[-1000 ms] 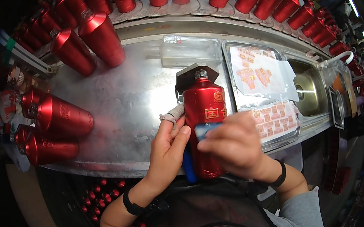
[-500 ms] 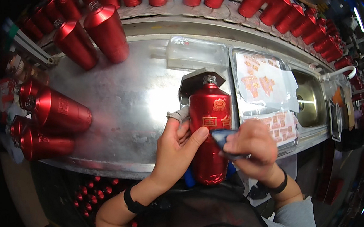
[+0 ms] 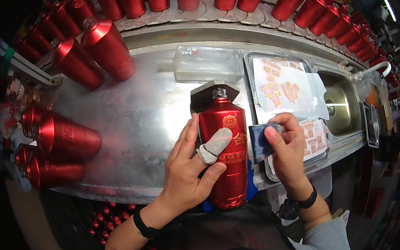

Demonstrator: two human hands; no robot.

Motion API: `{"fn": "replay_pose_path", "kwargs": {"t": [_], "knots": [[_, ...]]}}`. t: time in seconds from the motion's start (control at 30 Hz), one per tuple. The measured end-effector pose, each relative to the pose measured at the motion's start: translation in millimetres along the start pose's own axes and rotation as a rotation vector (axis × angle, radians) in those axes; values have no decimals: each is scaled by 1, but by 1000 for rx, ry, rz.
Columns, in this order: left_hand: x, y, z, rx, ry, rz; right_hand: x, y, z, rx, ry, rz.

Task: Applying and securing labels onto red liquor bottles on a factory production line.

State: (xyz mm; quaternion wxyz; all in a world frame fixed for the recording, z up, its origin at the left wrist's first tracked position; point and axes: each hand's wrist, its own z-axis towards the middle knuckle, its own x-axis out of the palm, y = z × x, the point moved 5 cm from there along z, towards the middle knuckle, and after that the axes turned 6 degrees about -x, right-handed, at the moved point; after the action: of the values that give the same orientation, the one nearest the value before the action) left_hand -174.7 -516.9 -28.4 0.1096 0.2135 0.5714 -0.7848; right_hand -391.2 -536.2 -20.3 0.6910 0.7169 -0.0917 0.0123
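A glossy red bottle with gold emblem and lettering lies tilted in front of me, its clear neck pointing away. Against its left side and face rests my left hand, fingers stretched apart. One of its fingers wears a grey cloth finger cover that touches the lettering. Just right of the bottle, apart from it, my right hand pinches a flat dark blue scraper. Behind the bottle's neck stands a dark angular block, and bits of blue support show beneath the bottle.
At right, a metal tray holds sheets of gold-and-red decals, beside a sink with a white faucet. A clear box lies behind. Red bottles stand at left, more along the far conveyor.
My left hand has shifted from holding the bottle's side to laying its covered finger on the lettering. My right hand has drawn the scraper off the bottle to the right.
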Motion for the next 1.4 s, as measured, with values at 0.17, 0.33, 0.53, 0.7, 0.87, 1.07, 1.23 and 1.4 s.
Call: {"fn": "replay_pose_path", "kwargs": {"t": [0.17, 0.33, 0.53, 0.7, 0.87, 1.07, 1.23, 1.4], "knots": [[1, 2, 3, 97, -17, 138, 5, -25, -2, 173, 88, 80], [1, 16, -20, -65, -17, -3, 15, -38, -4, 230, 207, 56], [-2, 4, -16, 39, 26, 203, 18, -41, -4, 208, 247, 174], [-1, -23, 5, 160, 78, 389, 14, -39, -8, 199, 249, 163], [6, -44, 27, 266, 174, 603, 13, -32, -13, 242, 244, 137], [3, -35, 44, 239, 156, 632, 9, -40, -11, 187, 249, 125], [-2, -13, 19, 126, 89, 497, 8, -38, -11, 236, 279, 161], [0, -14, 41, 130, 82, 502, 5, -40, -12, 234, 253, 149]]}}
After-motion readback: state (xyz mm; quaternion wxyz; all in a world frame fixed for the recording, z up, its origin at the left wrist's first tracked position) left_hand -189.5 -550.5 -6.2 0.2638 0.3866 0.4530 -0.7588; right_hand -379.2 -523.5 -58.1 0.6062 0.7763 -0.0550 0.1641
